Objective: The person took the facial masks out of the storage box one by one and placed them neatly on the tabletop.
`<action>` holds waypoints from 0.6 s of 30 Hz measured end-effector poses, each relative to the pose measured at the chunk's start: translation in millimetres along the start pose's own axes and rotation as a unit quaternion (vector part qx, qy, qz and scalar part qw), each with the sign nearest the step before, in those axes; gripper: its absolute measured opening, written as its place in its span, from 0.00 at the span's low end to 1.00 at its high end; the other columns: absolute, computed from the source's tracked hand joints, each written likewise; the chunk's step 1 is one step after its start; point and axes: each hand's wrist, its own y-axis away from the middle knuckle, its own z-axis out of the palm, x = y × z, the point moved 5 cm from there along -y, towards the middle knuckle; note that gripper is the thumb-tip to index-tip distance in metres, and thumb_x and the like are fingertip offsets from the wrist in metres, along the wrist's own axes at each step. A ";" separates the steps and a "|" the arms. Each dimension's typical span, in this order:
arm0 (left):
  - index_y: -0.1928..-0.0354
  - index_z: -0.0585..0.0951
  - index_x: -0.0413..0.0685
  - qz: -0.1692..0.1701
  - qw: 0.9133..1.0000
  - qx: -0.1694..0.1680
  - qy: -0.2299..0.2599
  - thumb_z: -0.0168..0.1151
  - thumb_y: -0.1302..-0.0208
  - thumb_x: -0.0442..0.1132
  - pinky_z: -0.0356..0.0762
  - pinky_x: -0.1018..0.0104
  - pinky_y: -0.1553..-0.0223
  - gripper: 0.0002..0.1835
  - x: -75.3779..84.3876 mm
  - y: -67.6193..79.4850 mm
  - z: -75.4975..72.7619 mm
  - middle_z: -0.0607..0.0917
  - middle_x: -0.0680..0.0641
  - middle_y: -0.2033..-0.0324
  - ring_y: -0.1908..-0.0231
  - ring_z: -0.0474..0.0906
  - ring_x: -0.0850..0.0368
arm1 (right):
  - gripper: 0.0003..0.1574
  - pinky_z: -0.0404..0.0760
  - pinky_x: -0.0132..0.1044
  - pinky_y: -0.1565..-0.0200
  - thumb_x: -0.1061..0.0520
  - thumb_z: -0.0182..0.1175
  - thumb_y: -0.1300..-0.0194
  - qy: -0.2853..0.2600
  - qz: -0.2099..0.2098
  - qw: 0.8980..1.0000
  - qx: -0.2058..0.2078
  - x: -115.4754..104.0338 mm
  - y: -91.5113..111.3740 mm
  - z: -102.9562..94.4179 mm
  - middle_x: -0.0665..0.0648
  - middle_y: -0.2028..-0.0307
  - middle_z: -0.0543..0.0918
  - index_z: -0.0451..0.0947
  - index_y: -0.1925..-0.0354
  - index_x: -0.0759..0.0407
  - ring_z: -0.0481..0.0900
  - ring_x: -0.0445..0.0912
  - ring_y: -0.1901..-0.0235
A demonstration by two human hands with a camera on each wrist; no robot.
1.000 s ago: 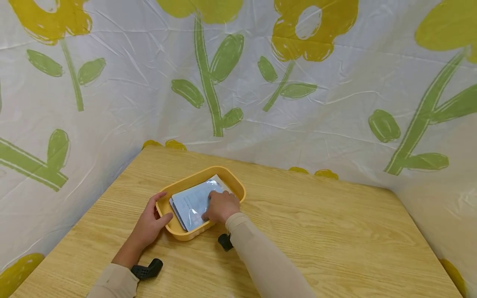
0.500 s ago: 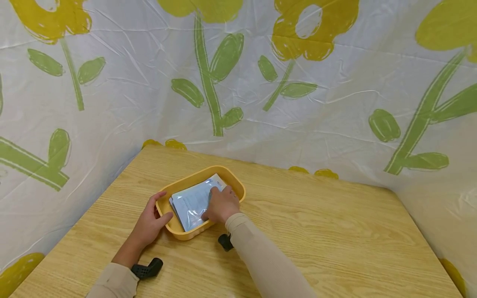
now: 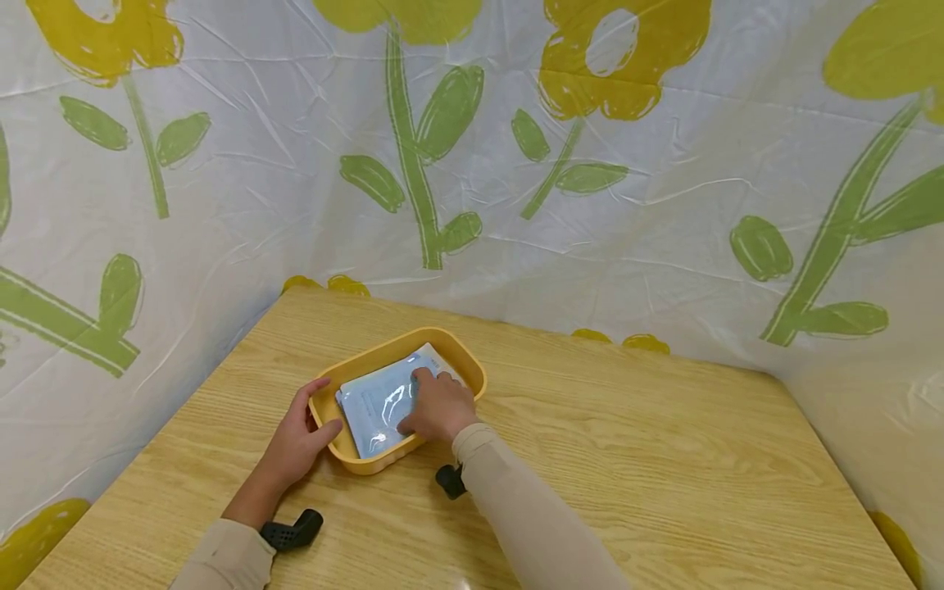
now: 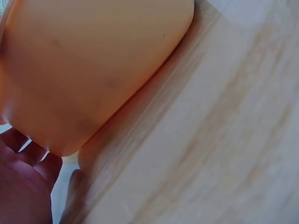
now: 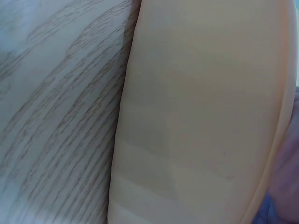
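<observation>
Some room is left between the light-blue packets (image 3: 374, 401) and the left end of the yellow bin (image 3: 369, 468), gripped by the left hand (image 3: 297, 442). Both long axes are slanted away rightward. Inside the bin, packets are touched by the right hand (image 3: 444, 407), grip unclear.

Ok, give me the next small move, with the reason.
Perhaps the right hand should pinch the top packet: the hand is spread over that packet, while the left hand grips the tray by one end, likely steadying it.
</observation>
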 end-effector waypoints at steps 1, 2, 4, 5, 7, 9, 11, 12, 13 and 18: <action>0.26 0.53 0.37 0.000 1.000 0.000 0.001 0.57 0.32 0.32 0.61 0.50 0.36 0.37 -0.5 -0.2 0.0 0.53 0.32 0.27 0.29 0.57 0.35 | 0.50 0.74 0.47 0.46 0.43 0.76 0.49 -0.002 -0.003 1.000 0.001 0.4 -0.4 0.4 0.58 0.47 0.77 0.69 0.31 0.51 0.75 0.52 0.51; 0.26 0.53 0.37 0.001 1.000 0.000 0.003 0.57 0.32 0.32 0.60 0.49 0.36 0.37 -1.1 -0.3 -0.1 0.53 0.32 0.26 0.29 0.57 0.35 | 0.50 0.74 0.47 0.46 0.43 0.76 0.49 -0.007 -0.006 1.000 0.002 0.7 -1.0 0.8 0.58 0.47 0.77 0.69 0.31 0.51 0.75 0.52 0.51; 0.26 0.53 0.37 0.003 1.000 0.000 0.004 0.57 0.32 0.32 0.60 0.48 0.36 0.37 -1.5 -0.5 -0.2 0.53 0.31 0.26 0.29 0.56 0.35 | 0.49 0.76 0.47 0.48 0.43 0.76 0.49 -0.019 -0.016 1.000 0.006 1.7 -2.1 1.1 0.58 0.48 0.78 0.69 0.32 0.51 0.76 0.51 0.52; 0.26 0.53 0.37 0.004 1.000 0.000 0.005 0.57 0.32 0.31 0.60 0.47 0.36 0.37 -1.7 -0.5 -0.3 0.53 0.31 0.26 0.29 0.56 0.35 | 0.48 0.76 0.47 0.48 0.44 0.76 0.49 -0.030 -0.021 0.999 0.009 2.4 -2.5 0.3 0.58 0.48 0.79 0.70 0.32 0.52 0.77 0.51 0.51; 0.26 0.53 0.37 0.005 1.000 0.000 0.006 0.57 0.32 0.31 0.60 0.48 0.36 0.37 -1.7 -0.4 -0.4 0.52 0.31 0.26 0.29 0.55 0.35 | 0.44 0.76 0.46 0.47 0.47 0.76 0.47 -0.065 -0.033 0.997 0.013 3.8 -3.5 -2.1 0.58 0.47 0.80 0.72 0.34 0.54 0.78 0.52 0.49; 0.26 0.53 0.37 0.006 1.000 -0.002 0.006 0.57 0.32 0.32 0.61 0.49 0.36 0.37 -1.5 0.0 -0.2 0.52 0.31 0.26 0.29 0.55 0.35 | 0.40 0.76 0.46 0.45 0.51 0.75 0.46 -0.112 -0.043 0.993 0.015 6.1 -4.6 -5.3 0.59 0.45 0.81 0.74 0.36 0.57 0.77 0.52 0.46; 0.25 0.52 0.37 0.004 1.000 -0.003 0.009 0.57 0.31 0.32 0.64 0.56 0.37 0.37 -2.0 0.2 0.0 0.52 0.31 0.26 0.29 0.56 0.35 | 0.37 0.75 0.45 0.43 0.55 0.74 0.44 -0.163 -0.050 0.985 0.013 9.4 -6.1 -8.2 0.59 0.43 0.80 0.75 0.38 0.59 0.76 0.53 0.45; 0.25 0.52 0.37 0.004 1.000 -0.004 0.011 0.57 0.31 0.32 0.66 0.60 0.38 0.37 -2.1 0.2 0.1 0.53 0.31 0.26 0.29 0.57 0.35 | 0.36 0.75 0.44 0.42 0.56 0.73 0.43 -0.187 -0.051 0.981 0.009 11.4 -7.1 -9.1 0.59 0.42 0.80 0.75 0.38 0.59 0.76 0.52 0.44; 0.25 0.52 0.38 0.004 1.000 -0.005 0.015 0.57 0.31 0.32 0.68 0.65 0.40 0.37 -2.2 0.2 0.1 0.53 0.31 0.26 0.30 0.58 0.35 | 0.35 0.75 0.44 0.42 0.57 0.72 0.42 -0.208 -0.053 0.977 0.006 13.9 -8.1 -10.0 0.59 0.42 0.79 0.75 0.38 0.60 0.75 0.52 0.44; 0.25 0.52 0.37 0.008 0.999 -0.007 0.031 0.57 0.31 0.31 0.68 0.81 0.48 0.37 -3.0 -0.2 -0.4 0.53 0.30 0.27 0.31 0.59 0.34 | 0.32 0.76 0.44 0.43 0.57 0.71 0.40 -0.308 -0.046 0.950 0.010 29.9 -10.4 -16.7 0.58 0.36 0.74 0.76 0.37 0.55 0.72 0.51 0.39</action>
